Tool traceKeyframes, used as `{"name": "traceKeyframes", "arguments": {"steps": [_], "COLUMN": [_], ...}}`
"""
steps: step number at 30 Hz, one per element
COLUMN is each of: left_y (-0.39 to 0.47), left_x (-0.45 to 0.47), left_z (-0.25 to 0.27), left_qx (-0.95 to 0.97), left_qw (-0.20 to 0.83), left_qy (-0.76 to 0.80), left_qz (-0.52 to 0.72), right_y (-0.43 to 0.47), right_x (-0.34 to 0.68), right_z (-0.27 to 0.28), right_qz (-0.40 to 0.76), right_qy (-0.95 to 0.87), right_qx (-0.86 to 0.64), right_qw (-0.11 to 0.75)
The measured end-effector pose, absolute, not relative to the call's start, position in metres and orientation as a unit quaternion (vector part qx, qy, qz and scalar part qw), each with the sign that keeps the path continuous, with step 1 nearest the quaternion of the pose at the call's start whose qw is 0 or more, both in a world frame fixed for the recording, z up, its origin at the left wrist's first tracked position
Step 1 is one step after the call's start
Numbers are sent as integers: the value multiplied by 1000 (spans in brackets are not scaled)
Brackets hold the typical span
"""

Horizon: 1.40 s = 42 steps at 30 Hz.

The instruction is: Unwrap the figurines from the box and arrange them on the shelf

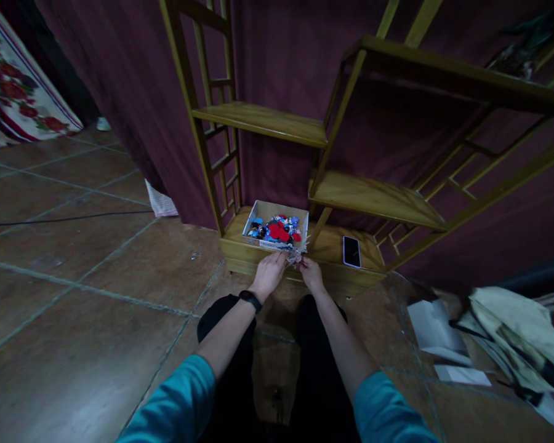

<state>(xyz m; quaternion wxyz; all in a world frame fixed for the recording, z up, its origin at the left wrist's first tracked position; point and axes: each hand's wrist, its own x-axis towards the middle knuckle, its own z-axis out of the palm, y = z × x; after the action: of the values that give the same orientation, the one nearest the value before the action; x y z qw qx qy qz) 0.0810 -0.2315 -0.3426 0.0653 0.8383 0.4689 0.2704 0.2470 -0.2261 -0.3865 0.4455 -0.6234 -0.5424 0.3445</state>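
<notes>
Between my two hands is a small pale, silvery spiky thing, too small to name. My left hand, below a dark wristband, pinches its left side. My right hand closes its fingertips on its right side. Just beyond them, a shallow white box sits on the low wooden base of the shelf. Inside lies a heap of small colourful pieces, red, blue, black and white. The spiky thing overlaps the box's near right corner.
A phone lies on the shelf base to the right. Wooden shelves rise above the box. On the floor at right are a white carton and a pale bag. A cable crosses the floor at left.
</notes>
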Motion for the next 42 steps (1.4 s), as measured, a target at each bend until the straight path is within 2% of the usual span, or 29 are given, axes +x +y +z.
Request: {"name": "traceKeyframes", "arguments": {"steps": [11,30,42], "left_y": [-223,-213,-203], "left_x": [80,80,80], "left_z": [-348,-362,-373], "left_qx": [788,683,653], "left_qw": [131,253,361], "left_qy": [518,556,486], "left_qz": [306,401,455], "right_y": [-220,-229,-225], "right_x": [246,241,241], "right_z": [-397,-385,-391], "right_qz": [359,386,388], "right_qy": [-553,-511,-511], "right_qx": [-599,-591,-597], "right_qw": [454,491,482]}}
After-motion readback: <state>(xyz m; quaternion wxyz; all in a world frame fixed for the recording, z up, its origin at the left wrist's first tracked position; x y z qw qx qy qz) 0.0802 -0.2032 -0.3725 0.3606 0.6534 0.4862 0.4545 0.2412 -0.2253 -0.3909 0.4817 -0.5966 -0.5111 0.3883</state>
